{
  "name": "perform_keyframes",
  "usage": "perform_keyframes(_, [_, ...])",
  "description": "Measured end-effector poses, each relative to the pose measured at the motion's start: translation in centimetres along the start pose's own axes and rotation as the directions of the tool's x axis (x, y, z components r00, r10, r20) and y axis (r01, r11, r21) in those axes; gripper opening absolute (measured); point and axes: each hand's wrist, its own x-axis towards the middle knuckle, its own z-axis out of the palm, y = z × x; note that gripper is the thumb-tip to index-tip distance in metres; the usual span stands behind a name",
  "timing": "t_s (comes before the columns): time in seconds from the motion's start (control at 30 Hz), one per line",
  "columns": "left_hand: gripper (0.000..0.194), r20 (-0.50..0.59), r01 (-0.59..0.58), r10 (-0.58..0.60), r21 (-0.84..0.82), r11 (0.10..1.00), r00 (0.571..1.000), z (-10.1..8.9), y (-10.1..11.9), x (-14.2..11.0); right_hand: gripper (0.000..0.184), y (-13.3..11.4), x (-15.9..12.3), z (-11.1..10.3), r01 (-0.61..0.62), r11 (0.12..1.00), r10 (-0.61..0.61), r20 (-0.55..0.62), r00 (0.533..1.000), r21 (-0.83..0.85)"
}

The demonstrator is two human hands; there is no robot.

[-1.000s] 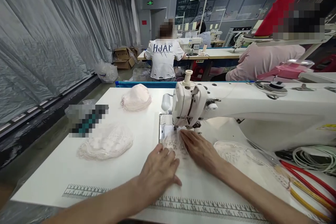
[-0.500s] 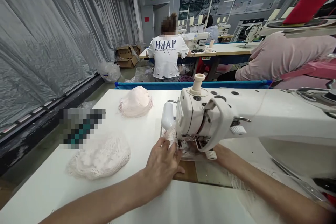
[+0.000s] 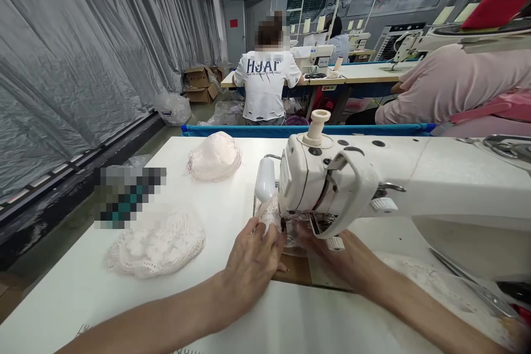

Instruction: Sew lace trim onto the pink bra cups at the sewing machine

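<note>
At the needle area of a white sewing machine [image 3: 315, 177], a strip of white lace [image 3: 269, 211] lies under and beside the presser foot. My left hand [image 3: 253, 260] rests left of the needle, its bent fingers gripping the lace against the bed, thumb low. My right hand [image 3: 340, 257] reaches in from the right beneath the machine head. Its fingertips are near the lace behind the needle guard and mostly hidden. More sheer lace [image 3: 427, 279] spreads under my right forearm.
On the white table, a pale pink padded cup [image 3: 214, 156] and a folded lace piece [image 3: 160, 243] lie to the left. Scissors [image 3: 473, 282] lie at right. Ahead, a person in a white shirt [image 3: 266, 88] sits at another table; another in pink [image 3: 448, 88] leans at right.
My right hand has shifted, so more of it shows beneath the machine head. The sheer lace by my right forearm has moved rightward. My left hand stays on the lace.
</note>
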Motion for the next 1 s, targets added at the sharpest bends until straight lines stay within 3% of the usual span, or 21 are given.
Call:
perform_keyframes(0.07, [0.024,-0.047,-0.014,0.014,0.011,1.0,0.999,-0.1,0.2,-0.5,0.035,-1.4,-1.4,-0.1,0.15,0.988,-0.151,-0.032,0.988,-0.047])
perform_keyframes(0.13, [0.019,-0.078,-0.033,0.034,0.016,0.999,0.996,-0.3,0.4,-1.0,0.038,-2.3,-2.5,0.3,0.21,0.975,-0.214,-0.048,0.976,-0.075])
perform_keyframes(0.33, [0.014,-0.141,-0.065,0.075,0.075,0.995,0.987,-0.8,0.6,-2.0,0.038,-2.6,-3.2,1.1,0.199,0.97,-0.209,-0.062,0.976,-0.137])
perform_keyframes(0.8, [0.023,-0.104,-0.033,0.047,0.128,0.991,0.993,-0.6,0.8,-2.2,0.038,-2.3,-3.1,1.2,0.19,0.968,-0.212,-0.128,0.969,-0.164])
perform_keyframes(1.0, [0.021,-0.071,-0.003,0.006,0.046,0.999,0.997,-0.5,0.0,-1.6,0.039,-2.0,-2.8,1.4,0.181,0.96,-0.213,-0.134,0.968,-0.214])
